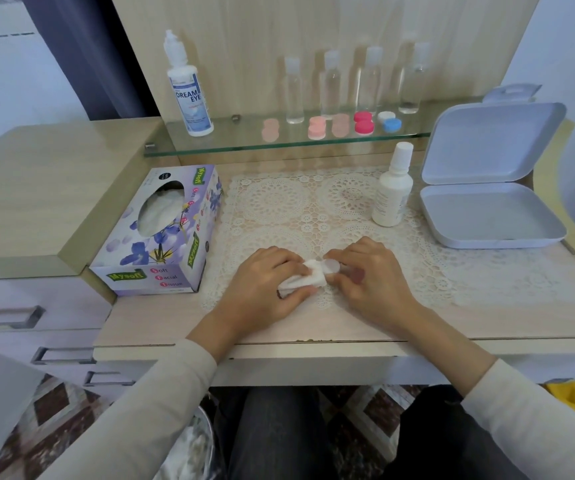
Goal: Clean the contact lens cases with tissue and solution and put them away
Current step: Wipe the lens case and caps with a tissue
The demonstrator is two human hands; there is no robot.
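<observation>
Head view is showing both hands working close together near the front edge of the tabletop (487, 317), approx mid-width, over a lace mat (313, 209). The left hand (265, 282) is pinching a folded tissue (301, 280) and pressing it against a pale lens case (329, 265). The right hand (372, 275) is gripping that case btwn thumb and fingertips, one round cap facing up. By the look of it, the right is steadying the case so the left can be rubbing w/ the tissue: the wiping step, prob. on one case of several.

Supplies are sitting within easy reach. The tissue box (161, 233) is lying at the front-left corner, opening up, just beside the left hand. A small white bottle (391, 192) is standing upright toward the right, just beside the storage box (487, 209) at the right edge, whose lid is tilting back, prob. waiting for cleaned cases. On the glass shelf (279, 143) along the back edge, the solution bottle (189, 88) is standing at the left end. Five shelf cases (364, 123) are lying in a row further right, among four clear bottles (294, 91).

Room: only the mat is lying btwn the right hand and the storage box, so a move there is looking easy, w/ the white bottle risking a knock. The hands are working near the front edge, so a dropped case could be rolling off.
</observation>
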